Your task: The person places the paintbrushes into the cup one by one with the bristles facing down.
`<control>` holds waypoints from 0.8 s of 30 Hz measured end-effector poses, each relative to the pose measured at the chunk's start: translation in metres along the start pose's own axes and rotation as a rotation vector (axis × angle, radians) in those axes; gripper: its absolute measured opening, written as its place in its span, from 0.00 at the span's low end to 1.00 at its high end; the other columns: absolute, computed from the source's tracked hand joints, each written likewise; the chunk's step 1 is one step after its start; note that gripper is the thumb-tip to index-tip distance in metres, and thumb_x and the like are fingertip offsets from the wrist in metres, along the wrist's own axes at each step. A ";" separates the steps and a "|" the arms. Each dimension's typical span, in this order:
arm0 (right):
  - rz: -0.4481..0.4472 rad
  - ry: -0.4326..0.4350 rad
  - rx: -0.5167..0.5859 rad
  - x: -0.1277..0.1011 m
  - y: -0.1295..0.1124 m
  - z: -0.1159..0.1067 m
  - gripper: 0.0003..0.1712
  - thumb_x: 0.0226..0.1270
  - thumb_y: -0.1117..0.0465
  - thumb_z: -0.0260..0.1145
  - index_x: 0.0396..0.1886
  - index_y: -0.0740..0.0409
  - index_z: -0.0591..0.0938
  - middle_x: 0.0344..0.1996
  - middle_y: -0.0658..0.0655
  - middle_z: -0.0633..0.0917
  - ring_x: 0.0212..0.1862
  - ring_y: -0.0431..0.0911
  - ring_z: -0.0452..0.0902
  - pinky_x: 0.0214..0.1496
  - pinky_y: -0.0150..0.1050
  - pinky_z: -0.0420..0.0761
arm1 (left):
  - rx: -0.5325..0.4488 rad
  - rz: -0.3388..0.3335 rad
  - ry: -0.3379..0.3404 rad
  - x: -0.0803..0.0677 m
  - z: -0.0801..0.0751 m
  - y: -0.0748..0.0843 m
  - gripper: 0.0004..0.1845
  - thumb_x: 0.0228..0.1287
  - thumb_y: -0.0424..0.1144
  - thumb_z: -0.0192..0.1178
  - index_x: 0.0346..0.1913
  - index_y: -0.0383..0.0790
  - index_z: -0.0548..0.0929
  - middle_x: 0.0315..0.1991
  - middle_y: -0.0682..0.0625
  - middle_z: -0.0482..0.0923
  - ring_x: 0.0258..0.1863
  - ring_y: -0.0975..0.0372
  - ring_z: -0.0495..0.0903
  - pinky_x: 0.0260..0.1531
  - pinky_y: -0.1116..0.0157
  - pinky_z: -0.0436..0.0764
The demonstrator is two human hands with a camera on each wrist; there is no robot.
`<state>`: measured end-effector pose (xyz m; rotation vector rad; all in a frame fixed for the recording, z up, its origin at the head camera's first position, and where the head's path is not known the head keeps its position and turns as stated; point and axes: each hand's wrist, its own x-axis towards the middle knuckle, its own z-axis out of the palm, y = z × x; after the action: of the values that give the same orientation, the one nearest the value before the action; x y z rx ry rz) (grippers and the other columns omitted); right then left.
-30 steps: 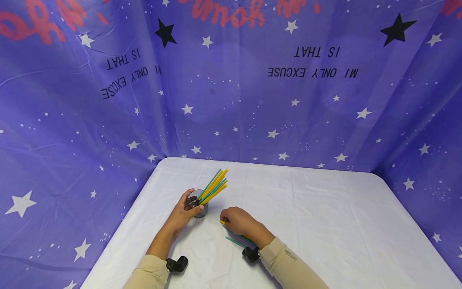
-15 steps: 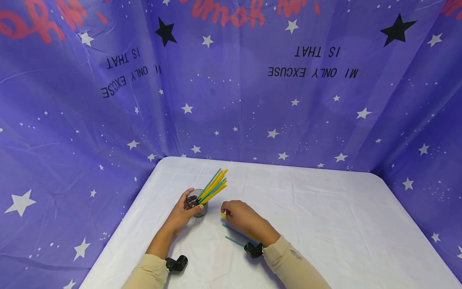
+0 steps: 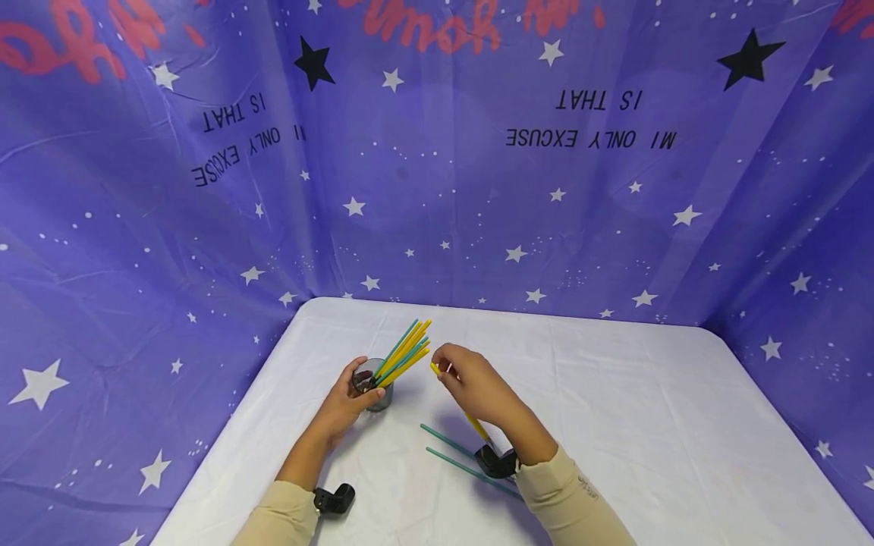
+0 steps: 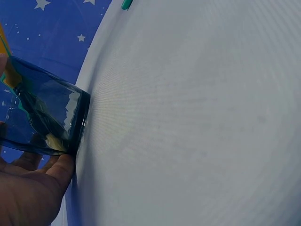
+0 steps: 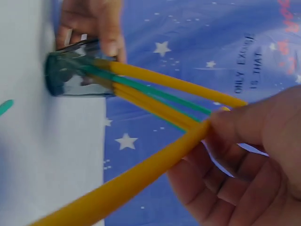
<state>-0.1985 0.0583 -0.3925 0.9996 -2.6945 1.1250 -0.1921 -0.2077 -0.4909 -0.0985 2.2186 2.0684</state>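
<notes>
My left hand (image 3: 344,406) grips a clear bluish-grey glass (image 4: 51,101) around its side, and it stands on the white table. Several paintbrushes (image 3: 404,355) with yellow and teal handles lean out of it to the right; dark ferrules and a pale tip show through the glass wall. To the right of the glass, above the table, my right hand (image 3: 474,383) pinches a yellow paintbrush (image 5: 136,181) near its handle end between thumb and fingers. The brush slants back under the hand towards the wrist. Its bristle end is mostly hidden by the wrist camera.
Two teal-handled sticks (image 3: 454,462) lie on the white-covered table (image 3: 614,409) below my right hand, their near ends partly behind the wrist camera (image 3: 497,461). Purple star-patterned cloth (image 3: 464,189) hangs around the table's far and side edges.
My right hand has lifted the yellow paintbrush off the table and moved it up and away from me, uncovering the teal sticks. The left hand and glass have stayed still.
</notes>
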 end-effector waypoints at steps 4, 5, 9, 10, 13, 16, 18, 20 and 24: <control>0.035 0.132 0.079 -0.001 -0.005 -0.008 0.09 0.69 0.70 0.64 0.45 0.55 0.78 0.34 0.48 0.81 0.38 0.42 0.77 0.37 0.38 0.78 | -0.001 0.007 0.000 0.000 0.000 -0.002 0.45 0.64 0.35 0.67 0.78 0.46 0.53 0.66 0.37 0.66 0.60 0.51 0.71 0.56 0.61 0.73; 0.045 0.168 0.102 -0.001 -0.005 -0.009 0.09 0.69 0.70 0.63 0.45 0.55 0.78 0.34 0.48 0.81 0.38 0.42 0.77 0.37 0.38 0.78 | -0.005 0.007 -0.001 0.000 0.000 -0.002 0.45 0.64 0.34 0.67 0.78 0.46 0.53 0.67 0.37 0.65 0.61 0.50 0.71 0.56 0.61 0.73; 0.037 0.302 0.248 -0.001 -0.006 -0.010 0.09 0.69 0.71 0.62 0.45 0.57 0.77 0.35 0.52 0.81 0.39 0.44 0.79 0.39 0.37 0.82 | -0.014 0.015 -0.006 -0.001 0.000 -0.002 0.45 0.64 0.34 0.67 0.78 0.45 0.53 0.69 0.36 0.63 0.63 0.49 0.69 0.57 0.60 0.73; 0.023 0.330 0.292 -0.001 -0.007 -0.009 0.09 0.69 0.72 0.62 0.46 0.58 0.76 0.36 0.53 0.81 0.40 0.45 0.79 0.39 0.36 0.83 | -0.017 0.015 -0.007 -0.001 0.000 -0.003 0.45 0.64 0.34 0.67 0.78 0.46 0.53 0.70 0.36 0.62 0.63 0.49 0.69 0.58 0.60 0.72; -0.043 0.397 0.404 -0.001 -0.009 -0.008 0.10 0.69 0.74 0.61 0.47 0.61 0.75 0.38 0.58 0.81 0.41 0.48 0.80 0.40 0.38 0.84 | -0.020 0.013 -0.005 -0.001 0.000 -0.002 0.45 0.63 0.34 0.67 0.78 0.46 0.53 0.69 0.36 0.62 0.63 0.49 0.69 0.58 0.58 0.72; -0.084 0.458 0.482 -0.001 -0.014 -0.008 0.11 0.69 0.76 0.60 0.48 0.65 0.74 0.38 0.61 0.79 0.42 0.52 0.81 0.41 0.41 0.85 | -0.022 0.008 -0.006 0.000 0.001 -0.001 0.45 0.63 0.34 0.67 0.78 0.47 0.53 0.69 0.37 0.62 0.62 0.50 0.69 0.59 0.57 0.71; -0.102 0.495 0.519 -0.001 -0.016 -0.008 0.11 0.70 0.76 0.59 0.49 0.67 0.73 0.39 0.62 0.79 0.42 0.53 0.81 0.42 0.41 0.85 | -0.024 0.006 -0.006 0.000 0.000 -0.001 0.45 0.63 0.34 0.67 0.78 0.47 0.53 0.70 0.38 0.62 0.63 0.50 0.69 0.60 0.57 0.70; -0.114 0.532 0.553 0.000 -0.018 -0.007 0.11 0.70 0.77 0.58 0.50 0.70 0.72 0.39 0.64 0.78 0.42 0.54 0.81 0.43 0.42 0.84 | -0.018 0.010 -0.006 0.000 0.000 -0.001 0.45 0.63 0.34 0.67 0.78 0.46 0.52 0.69 0.37 0.63 0.62 0.50 0.70 0.59 0.57 0.71; -0.130 0.617 0.628 0.002 -0.022 -0.004 0.11 0.71 0.76 0.58 0.51 0.72 0.69 0.41 0.64 0.76 0.44 0.52 0.80 0.45 0.41 0.84 | -0.016 0.011 -0.005 0.000 0.000 -0.001 0.45 0.63 0.34 0.68 0.78 0.47 0.52 0.67 0.37 0.65 0.61 0.51 0.71 0.58 0.59 0.72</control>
<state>-0.1877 0.0486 -0.3756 0.6863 -1.8038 1.9149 -0.1919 -0.2075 -0.4920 -0.0824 2.2050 2.0908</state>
